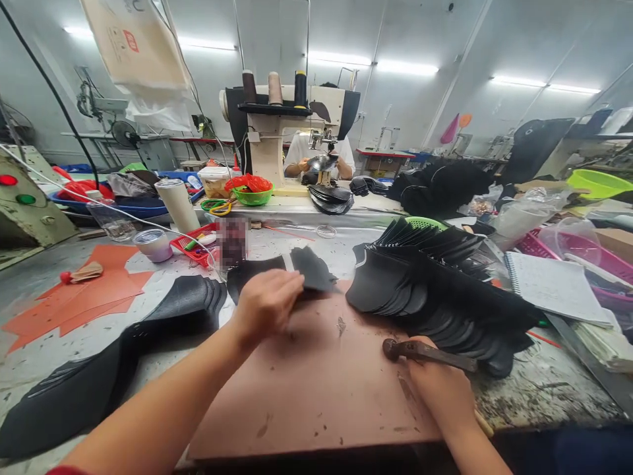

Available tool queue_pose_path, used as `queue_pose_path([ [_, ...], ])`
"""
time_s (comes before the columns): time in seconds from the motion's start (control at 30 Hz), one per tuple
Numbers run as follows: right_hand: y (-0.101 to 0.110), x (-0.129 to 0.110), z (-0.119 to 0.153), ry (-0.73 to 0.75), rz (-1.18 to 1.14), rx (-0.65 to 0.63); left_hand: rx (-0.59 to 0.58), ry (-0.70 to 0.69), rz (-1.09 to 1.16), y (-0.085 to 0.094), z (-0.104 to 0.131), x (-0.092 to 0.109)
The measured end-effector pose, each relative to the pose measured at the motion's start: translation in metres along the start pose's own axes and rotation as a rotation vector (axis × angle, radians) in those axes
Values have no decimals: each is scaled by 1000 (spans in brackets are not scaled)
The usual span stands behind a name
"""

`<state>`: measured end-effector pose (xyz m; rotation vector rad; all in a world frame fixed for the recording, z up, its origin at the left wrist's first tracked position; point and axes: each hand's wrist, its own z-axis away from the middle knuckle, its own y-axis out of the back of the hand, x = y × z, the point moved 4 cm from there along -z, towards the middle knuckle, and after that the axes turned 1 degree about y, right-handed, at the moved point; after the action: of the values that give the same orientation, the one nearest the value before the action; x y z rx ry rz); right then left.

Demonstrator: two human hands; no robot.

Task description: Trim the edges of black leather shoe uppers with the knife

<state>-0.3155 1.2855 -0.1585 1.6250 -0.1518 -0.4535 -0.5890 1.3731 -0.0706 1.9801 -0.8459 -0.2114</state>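
Observation:
My left hand is closed on the edge of a black leather piece, blurred by motion, over the far edge of a pinkish-brown board. My right hand grips a hammer at the board's right side, its head lying across the top of my fist. Just beyond that fist, a large fanned stack of black leather pieces covers the right of the bench. More black pieces lie in a curved row left of the board, partly behind my left forearm.
Orange sheets lie at the left, near a lidded cup and a red basket. A notebook rests on the right. Across the bench, a person sits behind a sewing machine.

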Motion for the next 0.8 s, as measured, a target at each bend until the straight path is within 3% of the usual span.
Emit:
queue_pose_path([
  [0.07, 1, -1, 0, 16, -6, 11, -74, -192, -10, -2, 21, 20],
  [0.1, 2, -1, 0, 17, -14, 9, -146, -205, 2, -6, 30, 25],
  [0.17, 2, 0, -1, -3, -40, -4, -316, -36, 82, -19, 41, 22],
  [0.23, 2, 1, -1, -22, -71, -12, -383, 227, 197, -26, 41, 11],
  [0.3, 2, 2, -1, -15, -98, -13, -304, 422, 279, -21, 31, 0],
  [0.37, 3, 1, 0, 0, -114, -9, -130, 480, 249, -3, 13, -6],
  [0.5, 3, 0, 0, 16, -93, 7, 286, 290, -81, 45, -25, -2],
  [0.57, 4, -1, 0, 19, -75, 16, 401, 174, -201, 54, -38, -3],
  [0.6, 4, -1, 0, 18, -73, 16, 392, 132, -240, 51, -41, -6],
  [0.67, 6, -1, 0, 9, -75, 5, 257, 55, -289, 35, -43, -14],
  [0.73, 7, -1, 1, 12, -81, -5, 78, -12, -308, 12, -34, -22],
  [0.8, 8, -2, 1, 28, -83, 2, 11, -63, -291, -5, -18, -22],
])
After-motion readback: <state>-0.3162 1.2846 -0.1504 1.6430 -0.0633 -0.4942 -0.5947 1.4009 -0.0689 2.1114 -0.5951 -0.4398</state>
